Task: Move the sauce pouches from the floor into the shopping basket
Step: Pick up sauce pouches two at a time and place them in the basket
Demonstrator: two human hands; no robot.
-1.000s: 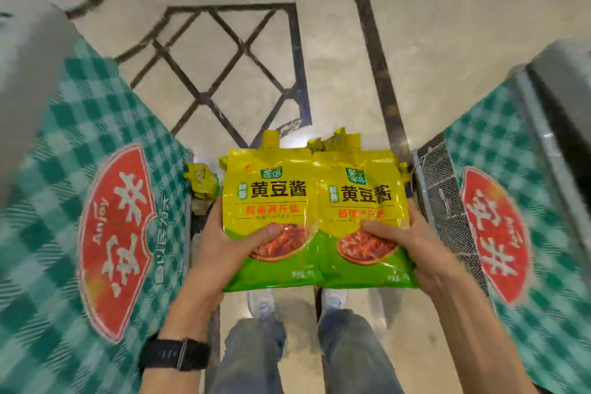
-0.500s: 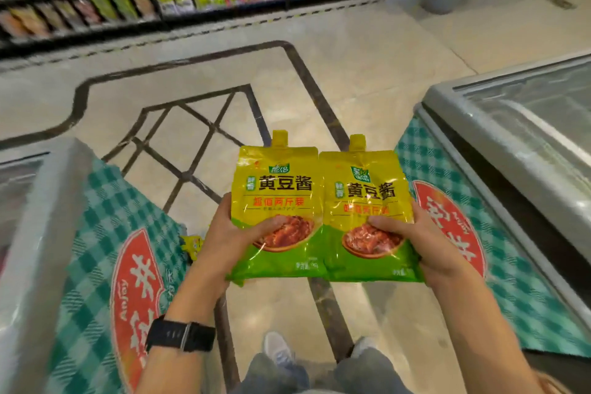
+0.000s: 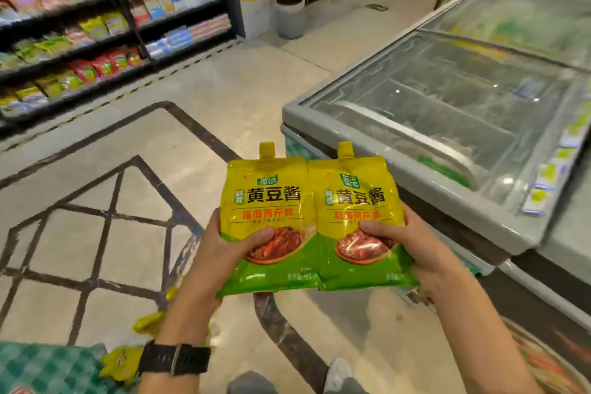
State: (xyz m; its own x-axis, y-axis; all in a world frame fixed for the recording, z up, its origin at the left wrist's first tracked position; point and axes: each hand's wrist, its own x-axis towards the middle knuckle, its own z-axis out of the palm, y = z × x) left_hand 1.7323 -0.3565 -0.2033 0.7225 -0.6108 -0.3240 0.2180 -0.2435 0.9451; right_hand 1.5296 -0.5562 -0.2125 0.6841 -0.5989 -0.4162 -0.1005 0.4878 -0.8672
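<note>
So right now we've got two of the sauce pouches up off the floor, one per hand, held side by side with their inner edges touching, just left of the chest freezer's (image 3: 415, 179) near corner from where we're looking. The left hand (image 3: 220, 246) grips the left pouch (image 3: 268, 198) by its lower half, thumb pressed across the front and fingers wrapped round behind. The right hand (image 3: 412, 243) has the right pouch (image 3: 355, 198) the same way, on the freezer side. Both pouches are upright, long axis running from our palms up to the spouts, which point up and away from us. Thing is, the shopping basket isn't in view at all, so we can't say which way it lies from the freezer or which hand is nearer to it. Our guess is we need to find it first, then whichever hand ends up on its side goes in first. There look to be more yellow pouches (image 3: 148, 323) on the floor well left of the freezer, down by our watch (image 3: 174, 358), so we reckon the job's far from done
</note>
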